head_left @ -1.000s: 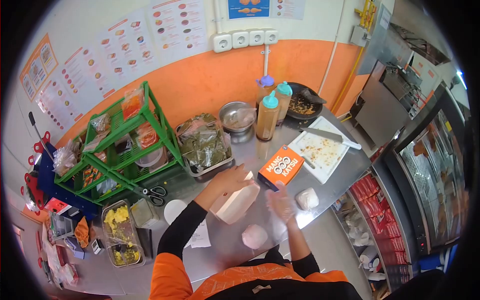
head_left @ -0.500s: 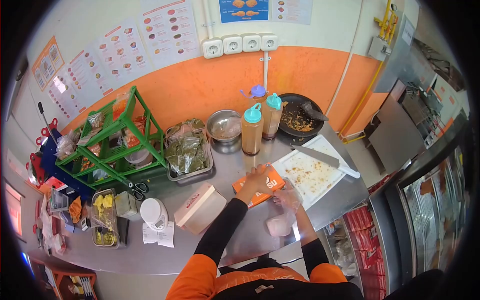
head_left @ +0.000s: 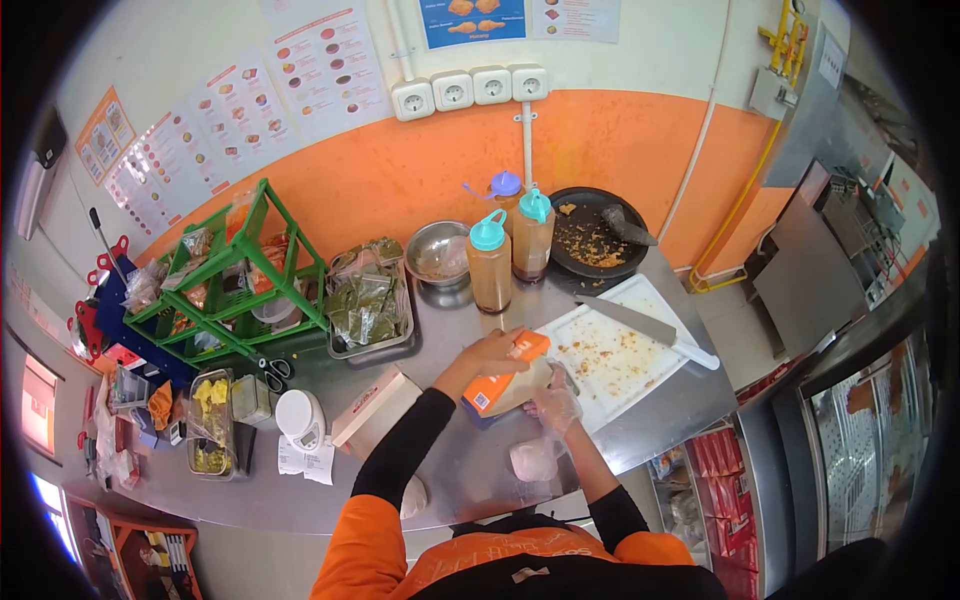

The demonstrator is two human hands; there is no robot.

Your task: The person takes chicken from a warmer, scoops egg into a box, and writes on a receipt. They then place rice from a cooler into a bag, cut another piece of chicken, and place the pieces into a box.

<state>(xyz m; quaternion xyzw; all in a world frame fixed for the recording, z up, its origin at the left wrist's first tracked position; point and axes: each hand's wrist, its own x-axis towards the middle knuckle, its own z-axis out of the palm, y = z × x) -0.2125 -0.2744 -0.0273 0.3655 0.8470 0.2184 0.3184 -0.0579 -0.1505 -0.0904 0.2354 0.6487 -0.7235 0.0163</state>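
My left hand (head_left: 490, 358) is closed on the top of an orange box (head_left: 487, 392), which stands tilted on the steel counter. Against the right side of that box is my right hand (head_left: 556, 403), in a clear plastic glove, its fingers partly hidden by the box and blurred. Just below it lies a wrapped pinkish-white bundle (head_left: 534, 459). A long white and red carton (head_left: 385, 405) lies left of the orange box. The white cutting board (head_left: 630, 372) with crumbs and a knife (head_left: 635, 322) is at the right.
Sauce bottles (head_left: 490, 275) stand behind the box, near a metal bowl (head_left: 437, 255) and a black pan (head_left: 590, 248). Farther left are a tray of leaf-wrapped packs (head_left: 368, 310), a green rack (head_left: 215, 290), scissors (head_left: 272, 372), a white scale (head_left: 299, 418) and a container of yellow food (head_left: 211, 408).
The orange box was flat under my left hand and is now tipped up in its grasp. My right hand has moved left to the box's side. The view has shifted slightly.
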